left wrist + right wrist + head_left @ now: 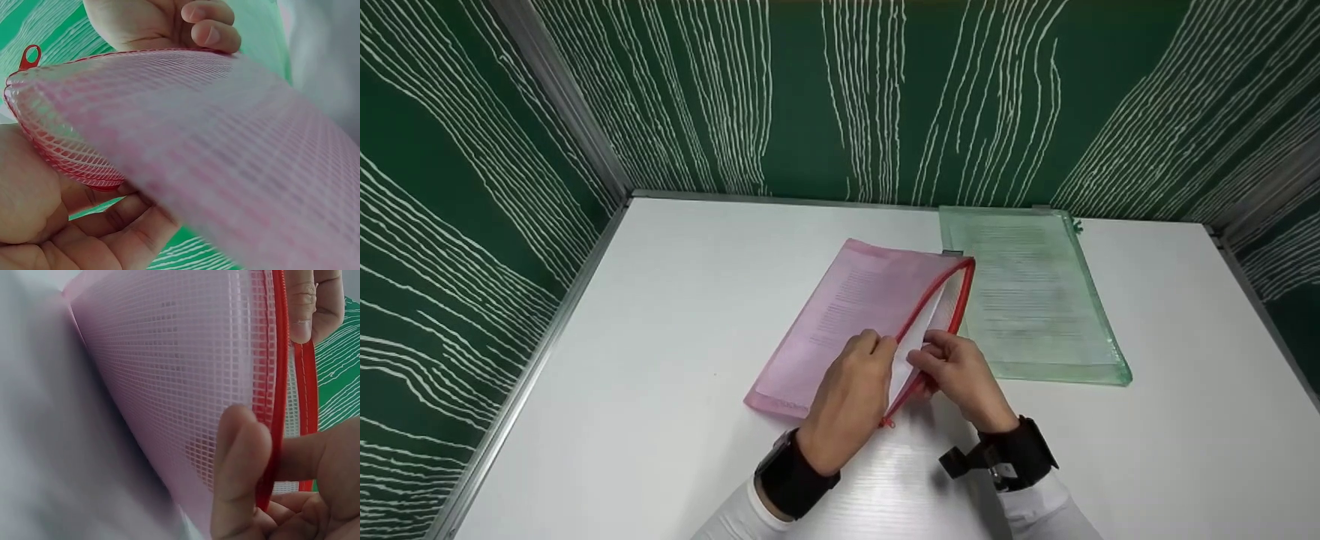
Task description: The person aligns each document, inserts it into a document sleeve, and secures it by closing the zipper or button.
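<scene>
A pink mesh zipper pouch (pixel 847 315) lies tilted over the table's middle, its red-zipped side gaping toward the right. Printed text shows through its face, and white paper (pixel 911 352) is visible in the mouth. My left hand (pixel 851 390) grips the left lip of the opening, fingers curled over the red zip. At the opposite lip, my right hand (pixel 960 371) pinches the edge between thumb and fingers; some fingertips are hidden behind the pouch. The red zipper pull (pixel 31 56) hangs at the end of the zip nearest me.
A green mesh zipper pouch (pixel 1035 300) with printed pages inside lies flat at the back right, its left edge partly under the pink one. The white table (pixel 660 322) is bordered by green panels with white wavy lines (pixel 840 97). Both wrists wear black straps.
</scene>
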`<act>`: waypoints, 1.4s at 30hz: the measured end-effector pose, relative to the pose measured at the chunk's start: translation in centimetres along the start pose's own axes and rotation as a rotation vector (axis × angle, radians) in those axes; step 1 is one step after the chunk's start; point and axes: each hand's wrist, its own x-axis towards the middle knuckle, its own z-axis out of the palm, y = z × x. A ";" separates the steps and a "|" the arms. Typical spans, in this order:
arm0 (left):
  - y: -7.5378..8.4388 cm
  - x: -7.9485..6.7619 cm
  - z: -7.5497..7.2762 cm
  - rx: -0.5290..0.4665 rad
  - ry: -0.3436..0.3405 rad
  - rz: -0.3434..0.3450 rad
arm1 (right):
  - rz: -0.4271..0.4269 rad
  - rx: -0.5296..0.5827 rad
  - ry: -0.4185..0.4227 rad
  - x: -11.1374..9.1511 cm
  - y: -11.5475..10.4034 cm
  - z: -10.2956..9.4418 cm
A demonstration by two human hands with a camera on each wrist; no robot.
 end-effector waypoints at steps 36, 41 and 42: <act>-1.9 0.7 -2.0 -0.423 -0.223 0.057 | -0.177 0.237 0.224 -0.6 -1.2 -0.1; -2.3 0.8 -3.1 -0.459 -0.319 0.083 | -0.189 0.271 0.213 -0.7 -1.1 -0.3; -2.3 0.8 -3.3 -0.452 -0.338 0.087 | -0.193 0.277 0.211 -0.7 -1.1 -0.4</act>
